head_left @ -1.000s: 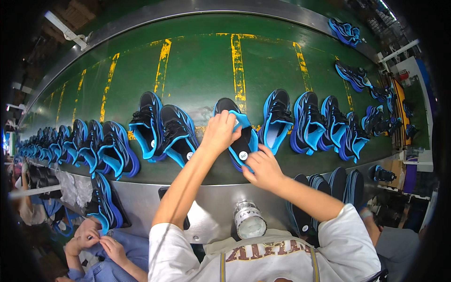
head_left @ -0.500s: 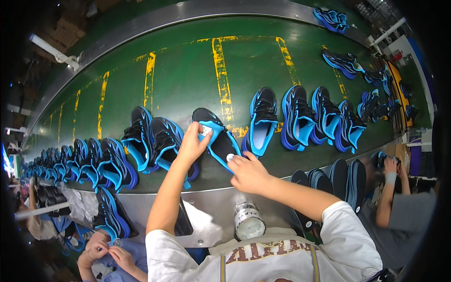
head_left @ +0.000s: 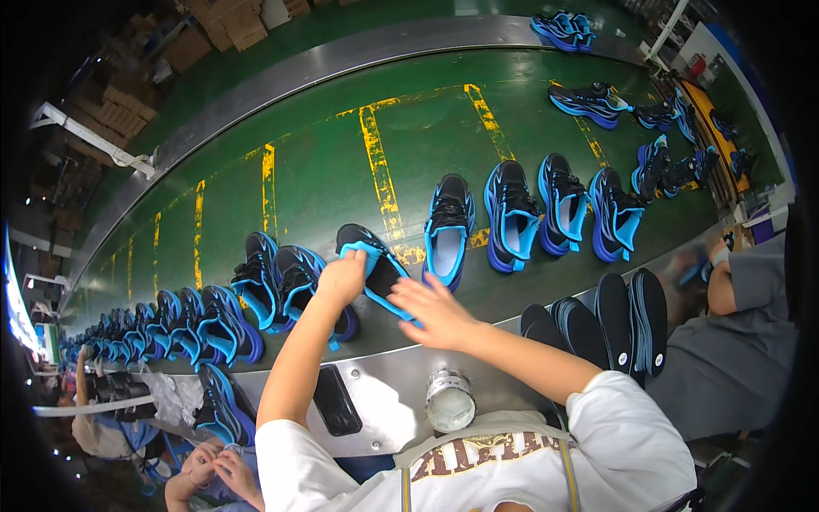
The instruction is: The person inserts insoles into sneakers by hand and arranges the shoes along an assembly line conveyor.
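In front of me a black and blue sneaker (head_left: 357,235) lies on the green conveyor belt, its toe pointing away and its opening toward me. My left hand (head_left: 343,277) is closed on the light-blue tongue of this sneaker. A dark insole (head_left: 384,275) shows inside the shoe. Over the heel end, my right hand (head_left: 435,314) has its fingers stretched out, covering that part of the insole. Whether those fingertips touch it I cannot tell. Beside the held shoe stand another sneaker (head_left: 300,271) on the left and one with a pale inside (head_left: 450,213) on the right.
Several more sneakers (head_left: 223,328) line the belt (head_left: 316,183) on both sides. Stacked dark insoles (head_left: 612,316), a glass jar (head_left: 450,401) and a black phone (head_left: 338,401) rest on the metal ledge (head_left: 384,375). Co-workers' hands (head_left: 217,465) show at lower left; another person sits at right.
My right hand's fingers have straightened from their bent press at the heel, and the insole's round white sticker is now hidden. My left hand keeps its hold on the tongue. The whole view has shifted.
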Tool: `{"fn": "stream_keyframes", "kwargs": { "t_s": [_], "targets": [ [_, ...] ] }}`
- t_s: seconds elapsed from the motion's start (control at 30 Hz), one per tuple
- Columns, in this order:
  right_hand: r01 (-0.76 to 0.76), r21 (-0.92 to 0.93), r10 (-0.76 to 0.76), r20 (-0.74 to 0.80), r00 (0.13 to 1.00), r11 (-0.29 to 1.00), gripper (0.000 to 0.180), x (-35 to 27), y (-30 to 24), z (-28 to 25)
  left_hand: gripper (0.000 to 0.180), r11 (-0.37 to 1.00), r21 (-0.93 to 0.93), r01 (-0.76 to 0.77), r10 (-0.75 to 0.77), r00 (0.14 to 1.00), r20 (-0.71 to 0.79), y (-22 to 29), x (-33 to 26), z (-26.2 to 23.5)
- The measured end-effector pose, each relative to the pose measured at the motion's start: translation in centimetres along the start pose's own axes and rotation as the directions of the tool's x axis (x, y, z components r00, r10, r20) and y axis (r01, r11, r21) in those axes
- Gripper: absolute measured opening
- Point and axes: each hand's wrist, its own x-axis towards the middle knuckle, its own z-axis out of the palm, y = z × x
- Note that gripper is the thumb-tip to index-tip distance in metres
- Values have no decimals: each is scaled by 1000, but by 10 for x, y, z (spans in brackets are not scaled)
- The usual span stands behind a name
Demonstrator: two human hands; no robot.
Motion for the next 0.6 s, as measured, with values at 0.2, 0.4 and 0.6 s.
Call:
{"fn": "stream_keyframes", "kwargs": {
  "t_s": [0.2, 0.4, 0.6],
  "targets": [
    [-410, -449, 221, -415, 883, 794, 35, -43, 74, -85, 18, 947, -321, -19, -58, 971, -230, -6, -11, -1],
    [-465, -615, 411, -240, 880, 637, 39, -74, 135, -143, 22, -144, -984, -105, -524, 852, -14, 13, -31, -25],
    [-391, -379, 260, -353, 899, 839, 44, -113, 93, -151, 16, -353, -848, -396, -581, 803, -134, 70, -116, -5]
  ]
}}
